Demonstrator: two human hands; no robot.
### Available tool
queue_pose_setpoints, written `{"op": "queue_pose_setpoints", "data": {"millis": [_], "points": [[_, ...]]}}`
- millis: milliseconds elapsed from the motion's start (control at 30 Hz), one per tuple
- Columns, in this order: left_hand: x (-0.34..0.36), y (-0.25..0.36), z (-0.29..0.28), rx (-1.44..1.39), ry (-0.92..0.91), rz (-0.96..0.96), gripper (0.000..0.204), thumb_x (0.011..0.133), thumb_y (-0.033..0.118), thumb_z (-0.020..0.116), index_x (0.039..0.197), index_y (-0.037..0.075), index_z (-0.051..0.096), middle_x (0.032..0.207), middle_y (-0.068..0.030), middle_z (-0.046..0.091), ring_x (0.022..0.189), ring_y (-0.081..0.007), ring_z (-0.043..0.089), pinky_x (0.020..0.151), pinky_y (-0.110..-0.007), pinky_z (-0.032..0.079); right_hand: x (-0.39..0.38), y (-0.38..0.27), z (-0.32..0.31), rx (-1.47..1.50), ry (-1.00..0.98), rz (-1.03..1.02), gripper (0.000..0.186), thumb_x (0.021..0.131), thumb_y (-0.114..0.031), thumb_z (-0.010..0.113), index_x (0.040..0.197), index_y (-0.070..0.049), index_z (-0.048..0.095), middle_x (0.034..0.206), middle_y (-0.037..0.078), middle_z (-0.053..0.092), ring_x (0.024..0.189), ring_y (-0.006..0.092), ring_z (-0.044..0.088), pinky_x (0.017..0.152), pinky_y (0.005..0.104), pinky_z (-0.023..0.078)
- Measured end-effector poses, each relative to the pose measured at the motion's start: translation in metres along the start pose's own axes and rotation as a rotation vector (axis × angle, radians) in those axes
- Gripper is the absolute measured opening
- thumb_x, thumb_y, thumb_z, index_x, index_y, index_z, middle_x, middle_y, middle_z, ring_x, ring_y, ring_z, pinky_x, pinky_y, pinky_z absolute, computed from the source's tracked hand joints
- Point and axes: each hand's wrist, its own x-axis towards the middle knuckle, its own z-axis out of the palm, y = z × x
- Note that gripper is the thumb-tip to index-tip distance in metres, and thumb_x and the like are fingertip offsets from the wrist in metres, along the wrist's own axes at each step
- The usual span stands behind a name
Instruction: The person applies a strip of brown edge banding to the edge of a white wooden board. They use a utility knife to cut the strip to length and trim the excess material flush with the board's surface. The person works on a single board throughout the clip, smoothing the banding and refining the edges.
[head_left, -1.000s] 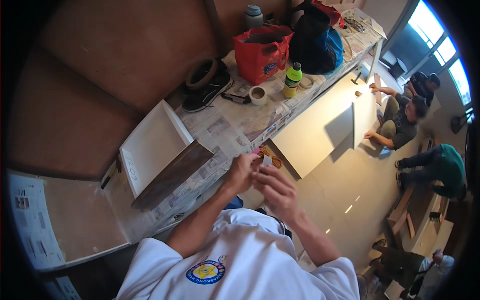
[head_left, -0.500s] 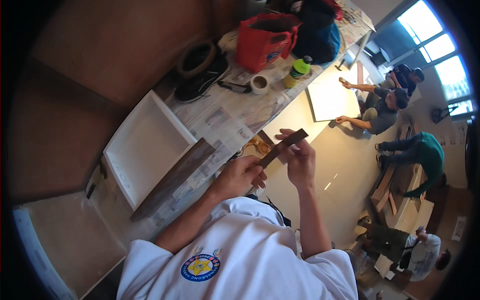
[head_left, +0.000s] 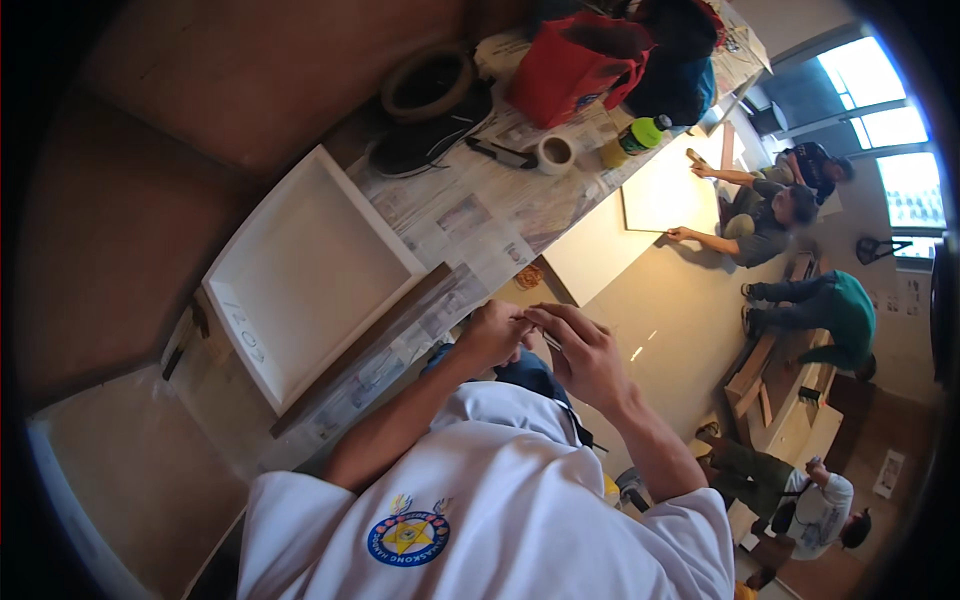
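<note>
My left hand and my right hand meet in front of my chest, both with fingers closed in a pinch. Between them is the flat brown strip seen in the earlier frame. The fingers now hide nearly all of it, with only a thin edge perhaps showing. To the left of my hands, a white drawer with a dark brown front panel lies on the newspaper-covered bench, its inside facing up.
Along the bench stand a dark shoe, a roll of tape, a bottle with a green cap and a red bag. Right of me, people work on the floor around a pale panel and long boards.
My hands have drawn together and tilted downward, so the brown strip that stuck out between them is now mostly covered. The view has shifted slightly.
</note>
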Motion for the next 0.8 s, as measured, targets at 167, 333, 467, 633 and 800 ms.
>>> {"op": "queue_pose_setpoints", "data": {"millis": [167, 333, 467, 633, 800], "points": [[0.008, 0.009, -0.003, -0.024, -0.035, -0.028, 0.029, 0.101, 0.021, 0.059, 0.083, 0.000, 0.068, 0.068, -0.0063, 0.066, 0.049, -0.0113, 0.057, 0.045, -0.029, 0.043, 0.012, 0.029, -0.013, -0.094, 0.045, -0.215, 0.059, 0.074, 0.007, 0.066, 0.131, -0.008, 0.065, 0.124, 0.011, 0.068, 0.104, 0.0315, 0.071, 0.085, 0.0396, 0.061], [-0.004, 0.053, 0.009, -0.269, -0.024, 0.042, 0.027, 0.104, 0.019, 0.058, 0.090, -0.001, 0.069, 0.069, -0.0047, 0.066, 0.051, -0.0091, 0.057, 0.047, -0.026, 0.045, 0.039, 0.100, -0.056, 0.685, 0.273, 0.475, 0.037, 0.097, -0.002, 0.066, 0.134, 0.000, 0.060, 0.114, 0.013, 0.069, 0.097, 0.0211, 0.073, 0.082, 0.0343, 0.063], [0.018, 0.086, 0.033, 0.079, 0.313, 0.143, 0.034, 0.106, 0.026, 0.058, 0.086, 0.001, 0.068, 0.067, -0.0036, 0.065, 0.050, -0.0096, 0.056, 0.048, -0.027, 0.044, 0.047, 0.142, -0.066, 1.006, 0.421, 0.557, 0.043, 0.097, -0.003, 0.070, 0.137, 0.004, 0.055, 0.106, 0.011, 0.066, 0.096, 0.0215, 0.073, 0.082, 0.0337, 0.064], [0.082, 0.099, 0.059, 0.378, 0.469, 0.032, 0.030, 0.100, 0.025, 0.062, 0.084, 0.000, 0.071, 0.063, -0.0137, 0.067, 0.059, -0.0245, 0.068, 0.063, -0.039, 0.052, 0.044, 0.173, -0.078, 0.193, 0.405, -0.044, 0.068, 0.075, 0.007, 0.074, 0.140, -0.009, 0.058, 0.102, 0.010, 0.065, 0.094, 0.0272, 0.071, 0.077, 0.0356, 0.062], [0.139, 0.027, 0.050, 0.659, 0.521, 0.379, 0.029, 0.099, 0.022, 0.063, 0.082, -0.002, 0.067, 0.067, -0.0086, 0.065, 0.063, -0.0180, 0.064, 0.062, -0.035, 0.050, 0.044, 0.172, -0.087, 0.039, 0.088, -0.356, 0.070, 0.068, 0.007, 0.067, 0.134, -0.015, 0.067, 0.101, 0.007, 0.065, 0.084, 0.0288, 0.068, 0.072, 0.0371, 0.059]]}}
